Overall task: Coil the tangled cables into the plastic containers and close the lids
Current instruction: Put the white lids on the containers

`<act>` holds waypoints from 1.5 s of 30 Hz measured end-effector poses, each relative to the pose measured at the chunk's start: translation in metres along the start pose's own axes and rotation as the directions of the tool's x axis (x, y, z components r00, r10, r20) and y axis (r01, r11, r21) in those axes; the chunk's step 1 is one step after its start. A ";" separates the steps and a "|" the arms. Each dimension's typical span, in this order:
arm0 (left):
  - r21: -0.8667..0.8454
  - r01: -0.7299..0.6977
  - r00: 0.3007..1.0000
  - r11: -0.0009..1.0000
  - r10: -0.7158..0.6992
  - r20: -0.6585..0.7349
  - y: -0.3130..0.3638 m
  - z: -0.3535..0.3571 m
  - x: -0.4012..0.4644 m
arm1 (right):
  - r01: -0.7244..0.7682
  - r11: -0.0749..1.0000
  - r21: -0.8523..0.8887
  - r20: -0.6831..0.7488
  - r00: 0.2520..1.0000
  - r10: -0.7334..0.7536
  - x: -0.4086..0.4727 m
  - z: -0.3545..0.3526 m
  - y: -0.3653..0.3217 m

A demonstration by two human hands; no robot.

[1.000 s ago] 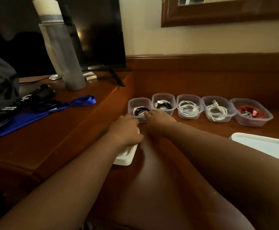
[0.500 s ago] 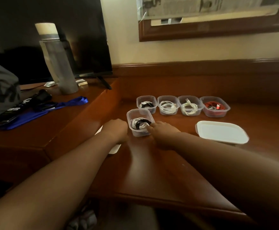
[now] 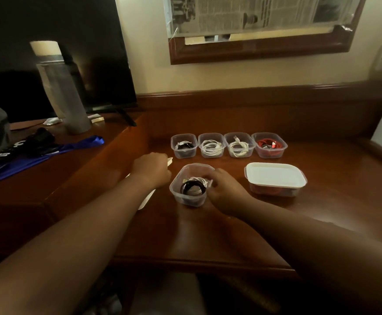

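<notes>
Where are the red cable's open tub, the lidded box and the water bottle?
Red cable tub [image 3: 281, 151]: head view, right wall.
Lidded box [image 3: 275, 175]: head view, white lid's middle.
Water bottle [image 3: 64, 96]: head view, grey body.

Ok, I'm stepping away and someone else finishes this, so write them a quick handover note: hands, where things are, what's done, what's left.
Left hand: on the white lids at the desk's left edge; grip unclear.
Right hand: fingers curled at the rim of the front open container, which holds coiled black and white cable.
Back row: four open containers, each holding coiled cable.
Done: all visible cables coiled; the larger container on the right is lidded.
Left: lid the front container, then the four behind.
</notes>
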State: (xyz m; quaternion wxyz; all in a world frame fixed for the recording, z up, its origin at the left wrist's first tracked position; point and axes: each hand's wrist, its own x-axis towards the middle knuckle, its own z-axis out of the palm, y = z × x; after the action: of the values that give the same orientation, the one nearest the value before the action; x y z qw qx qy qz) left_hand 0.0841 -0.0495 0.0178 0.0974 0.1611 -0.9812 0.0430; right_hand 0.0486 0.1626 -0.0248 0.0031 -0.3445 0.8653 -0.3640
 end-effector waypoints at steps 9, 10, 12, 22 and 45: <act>-0.163 -0.172 0.985 0.972 0.172 -0.016 0.053 0.006 -0.014 | -0.417 0.887 0.199 0.129 0.908 0.398 0.029 -0.005 0.025; -0.178 -0.181 0.983 0.967 0.181 -0.014 0.055 0.010 -0.016 | -0.379 0.904 0.195 0.139 0.924 0.357 0.030 -0.003 0.025; -0.190 -0.208 0.978 0.960 0.208 -0.018 0.060 0.017 -0.018 | -0.301 0.930 0.210 0.146 0.950 0.275 0.030 0.001 0.026; -0.313 -0.267 0.960 0.911 0.280 -0.004 0.060 0.037 -0.012 | -0.133 0.981 -0.141 0.086 0.986 0.146 0.013 -0.003 0.034; -0.379 -0.288 0.925 0.879 0.358 0.129 0.055 0.035 -0.011 | -0.200 0.975 -0.095 0.025 0.979 0.203 -0.001 -0.015 0.028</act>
State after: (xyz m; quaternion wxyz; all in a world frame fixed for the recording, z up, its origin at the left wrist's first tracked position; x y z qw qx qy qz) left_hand 0.0699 0.0012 -0.0216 0.0192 -0.0224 -0.9905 -0.1342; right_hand 0.0290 0.1861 -0.0318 0.0389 -0.2608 0.9114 -0.3158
